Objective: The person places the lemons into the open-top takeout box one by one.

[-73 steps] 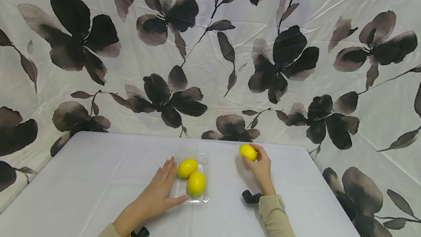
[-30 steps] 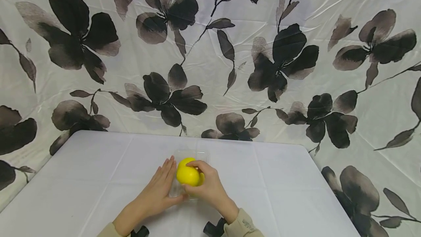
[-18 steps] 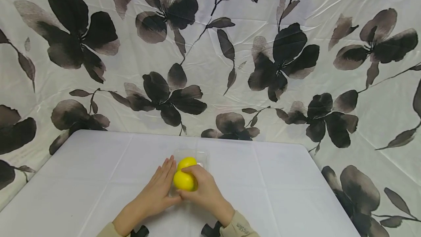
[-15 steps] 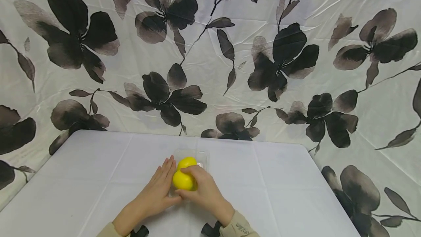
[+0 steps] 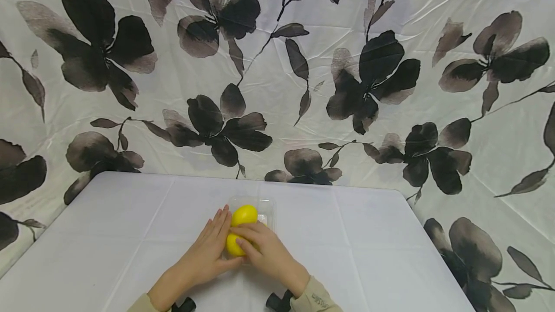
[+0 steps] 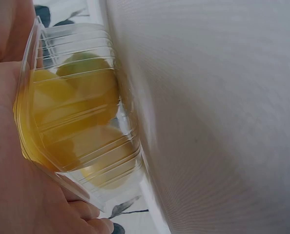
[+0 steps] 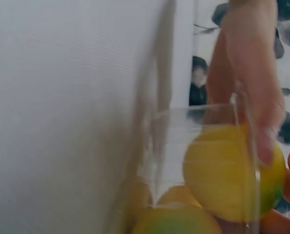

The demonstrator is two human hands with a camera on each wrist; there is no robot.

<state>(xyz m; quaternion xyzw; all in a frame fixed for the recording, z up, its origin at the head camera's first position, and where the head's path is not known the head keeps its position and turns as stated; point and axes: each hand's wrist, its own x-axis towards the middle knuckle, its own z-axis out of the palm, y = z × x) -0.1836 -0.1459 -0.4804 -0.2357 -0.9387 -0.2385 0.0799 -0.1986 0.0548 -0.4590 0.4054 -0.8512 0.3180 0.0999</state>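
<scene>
A clear plastic container [image 5: 272, 213] stands mid-table with lemons in it. In the head view one lemon [image 5: 244, 214] lies at its far end; a nearer lemon [image 5: 234, 245] is partly covered by my right hand [image 5: 270, 253]. That hand's fingers and thumb lie close together against the nearer lemon, pushing rather than gripping it. My left hand [image 5: 207, 253] lies along the container's left side with straight fingers, its thumb across the near edge. Through the clear wall in the left wrist view, a third lemon [image 6: 111, 165] shows. The right wrist view is blurred, with a lemon [image 7: 218, 170] near the rim.
White cloth covers the table [image 5: 355, 240]. A floral curtain [image 5: 303, 85] hangs behind the table's back edge. Black wrist-camera mounts [image 5: 277, 301] stick out beside both sleeves, low over the tabletop.
My right hand brought a lemon from the right of the table into the container, then loosened its grip. That lemon shifted left, towards my left hand. The left hand has stayed in place.
</scene>
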